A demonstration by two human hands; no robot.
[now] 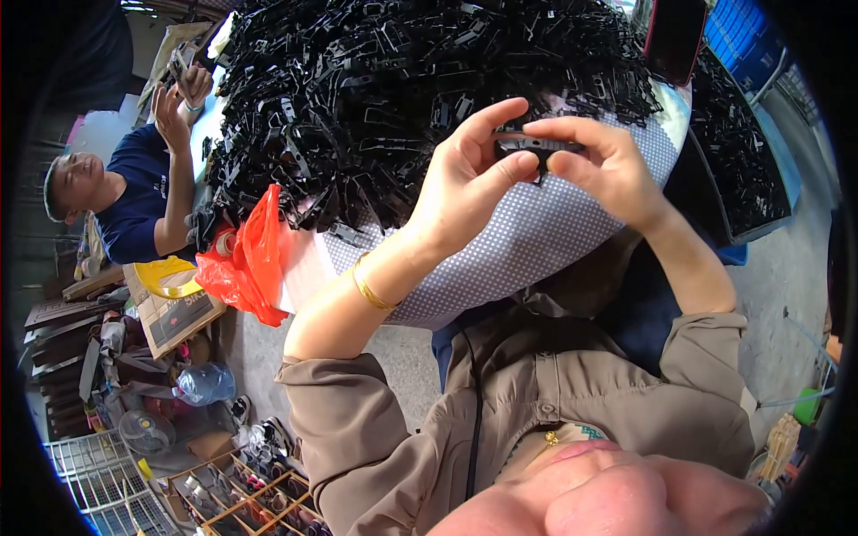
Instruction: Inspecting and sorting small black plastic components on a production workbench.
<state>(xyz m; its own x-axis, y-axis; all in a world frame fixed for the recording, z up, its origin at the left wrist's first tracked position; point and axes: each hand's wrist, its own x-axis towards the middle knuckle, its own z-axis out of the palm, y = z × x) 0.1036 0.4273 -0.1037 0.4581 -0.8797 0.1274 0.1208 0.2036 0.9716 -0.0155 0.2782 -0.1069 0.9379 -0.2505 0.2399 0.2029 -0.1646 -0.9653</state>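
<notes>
Between my two hands, just above the near edge of the table, is a small black clip-like part (541, 143). My left hand (469, 174) pinches its left end with thumb and forefinger. My right hand (612, 165) has thumb and forefinger closed on its right end. Behind them a large heap of similar black parts (357, 98) covers most of the table. The near side of the table wears a dotted grey-and-white cloth (509, 259). Fingers cover both ends of the part, so its full shape is hidden.
A red plastic bag (246, 268) lies at the table's left corner. Across the left side, a co-worker (134, 192) holds a small part. A phone (675, 36) stands at the far right. A bin of black parts (742, 152) is to the right; a cardboard box (170, 308) is lower left.
</notes>
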